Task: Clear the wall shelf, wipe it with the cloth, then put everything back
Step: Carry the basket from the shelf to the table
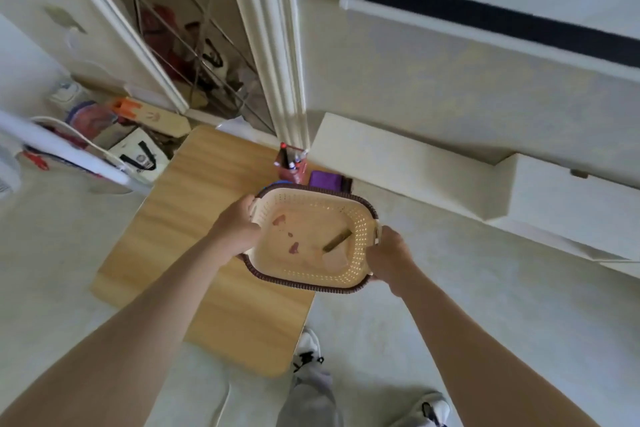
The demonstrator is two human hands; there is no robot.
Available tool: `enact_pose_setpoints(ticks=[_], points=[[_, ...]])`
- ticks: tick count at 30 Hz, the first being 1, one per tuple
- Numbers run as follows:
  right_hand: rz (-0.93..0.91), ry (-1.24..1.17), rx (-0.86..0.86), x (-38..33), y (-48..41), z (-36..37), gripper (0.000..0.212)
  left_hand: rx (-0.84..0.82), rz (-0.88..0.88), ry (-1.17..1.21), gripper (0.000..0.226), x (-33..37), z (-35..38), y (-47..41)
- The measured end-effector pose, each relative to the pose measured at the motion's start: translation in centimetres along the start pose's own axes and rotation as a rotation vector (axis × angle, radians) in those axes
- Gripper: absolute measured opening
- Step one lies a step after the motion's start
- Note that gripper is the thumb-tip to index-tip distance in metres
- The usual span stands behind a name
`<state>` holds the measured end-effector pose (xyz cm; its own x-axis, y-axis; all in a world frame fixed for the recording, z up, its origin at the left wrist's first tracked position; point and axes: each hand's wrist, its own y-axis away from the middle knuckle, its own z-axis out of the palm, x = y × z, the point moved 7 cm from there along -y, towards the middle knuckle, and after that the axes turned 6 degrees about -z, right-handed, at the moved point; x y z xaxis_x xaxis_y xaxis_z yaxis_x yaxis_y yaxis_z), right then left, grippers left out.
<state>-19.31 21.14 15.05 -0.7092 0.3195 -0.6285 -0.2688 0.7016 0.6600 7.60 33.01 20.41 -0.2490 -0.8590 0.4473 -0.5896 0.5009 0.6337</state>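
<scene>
Holding a basket point(358, 239) by its two short ends, the left hand point(239, 229) and right hand point(389, 253) stay well apart, each curled round the dark braided rim. The basket is cream, perforated along its walls, and sits over the far right part of a wooden table point(194, 218); whether it rests on the top or is held above it cannot be told.

Contents: a short brown stick point(337, 240) lies slanted near the right wall, and a few reddish marks point(280, 219) show on the floor of the basket. Whether these are small items, stains or things seen through the plastic cannot be told.

Behind the far rim stands a pen cup point(292, 166) with several pens, its lower part hidden by the basket. Just right of it lies the purple cloth point(325, 180), its near edge cut off by the rim. A sliver of something blue point(282, 181) shows between cup and rim and is too hidden to identify.

The white wall shelf point(398, 163) runs along the wall to the right of the table, beyond the cloth. Bags and clutter point(104, 128) to the left of the table are blurred. Two shoes point(308, 347) show at the lower edge.
</scene>
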Motion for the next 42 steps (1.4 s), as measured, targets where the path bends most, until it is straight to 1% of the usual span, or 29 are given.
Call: enact_pose_setpoints(ticks=[3,7,10,14,16,25,29,32,36,40,42], points=[[0.053,-0.008,-0.028,0.2,0.2,5.0,0.03,-0.058,-0.039,-0.009,0.043,-4.4,-1.2,-2.5],[0.143,0.007,-0.079,2.0,0.2,10.0,0.027,-0.138,-0.088,-0.017,0.04,-9.4,-0.4,-5.2],[0.188,0.028,-0.086,3.7,-0.6,12.4,0.027,-0.167,-0.116,-0.028,0.048,-12.2,0.9,-7.1],[0.23,0.034,-0.074,5.2,-2.2,14.6,0.027,-0.187,-0.128,-0.032,0.065,-14.5,2.1,-9.2],[0.245,0.037,-0.073,5.6,-2.9,15.4,0.027,-0.192,-0.13,-0.029,0.068,-15.1,2.5,-10.0],[0.317,0.028,-0.061,7.5,-3.8,17.2,0.032,-0.235,-0.111,-0.085,0.07,-16.6,3.7,-12.2],[0.325,0.019,-0.061,8.0,-4.0,17.7,0.03,-0.207,-0.108,-0.088,0.072,-16.5,3.9,-12.7],[0.336,0.02,-0.075,8.0,-4.3,17.9,0.033,-0.205,-0.118,-0.1,0.072,-16.8,4.2,-13.0],[0.365,0.001,-0.101,8.0,-4.2,18.0,0.033,-0.191,-0.127,-0.121,0.07,-16.9,4.5,-12.9],[0.363,0.045,-0.139,8.1,-3.8,17.8,0.029,-0.214,-0.134,-0.133,0.072,-16.5,4.4,-12.4],[0.339,0.096,-0.154,7.8,-3.2,17.1,0.033,-0.214,-0.112,-0.138,0.076,-15.7,3.8,-11.9]])
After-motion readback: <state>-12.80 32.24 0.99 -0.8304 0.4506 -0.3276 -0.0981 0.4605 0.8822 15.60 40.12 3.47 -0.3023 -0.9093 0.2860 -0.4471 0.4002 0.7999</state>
